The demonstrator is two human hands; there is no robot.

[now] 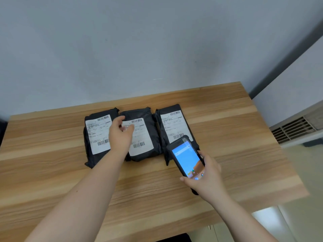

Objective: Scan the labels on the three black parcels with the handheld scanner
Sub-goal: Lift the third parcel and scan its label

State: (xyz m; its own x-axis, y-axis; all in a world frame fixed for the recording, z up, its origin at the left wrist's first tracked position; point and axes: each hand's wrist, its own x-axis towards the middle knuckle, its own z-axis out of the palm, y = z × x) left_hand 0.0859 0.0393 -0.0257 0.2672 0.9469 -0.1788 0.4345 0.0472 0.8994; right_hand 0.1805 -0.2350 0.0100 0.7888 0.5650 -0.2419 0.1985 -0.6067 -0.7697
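Three black parcels lie side by side on the wooden table (52, 154), each with a white barcode label facing up: the left parcel (97, 135), the middle parcel (145, 135) and the right parcel (173, 126). My left hand (120, 135) hovers over the gap between the left and middle parcels, fingers apart and holding nothing. My right hand (206, 177) grips the black handheld scanner (187, 158), whose lit blue screen faces me. The scanner's top end covers the lower corner of the right parcel's label.
The table stands against a pale wall. To the right, past the table's edge, a grey vent unit (295, 128) sits low by the wall. The table's near edge runs along the bottom right, with floor beyond it.
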